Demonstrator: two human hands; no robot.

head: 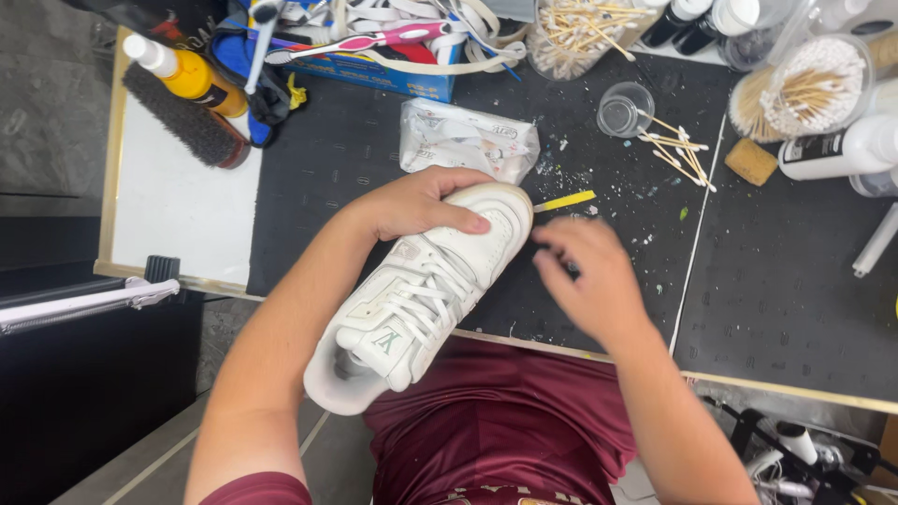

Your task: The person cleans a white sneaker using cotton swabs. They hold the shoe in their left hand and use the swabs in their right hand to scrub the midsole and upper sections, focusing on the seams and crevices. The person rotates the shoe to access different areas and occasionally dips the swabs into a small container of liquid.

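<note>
A white lace-up sneaker (pixel 412 299) lies across the near edge of the black work mat (pixel 355 159), toe pointing away from me, heel over my lap. My left hand (pixel 421 201) grips its toe cap from above. My right hand (pixel 585 276) hovers just right of the toe, blurred, fingers pinched together; whether anything small is in them I cannot tell. A thin yellow stick (pixel 564 200) lies on the mat just beyond the toe.
A clear plastic packet (pixel 468 140) lies beyond the shoe. Scattered cotton swabs (pixel 678 154), a small clear cup (pixel 625 109), swab jars (pixel 809 89), a white bottle (pixel 837 150) and a sponge (pixel 750 161) sit right. A brush (pixel 182 117) and yellow bottle (pixel 187 73) sit far left.
</note>
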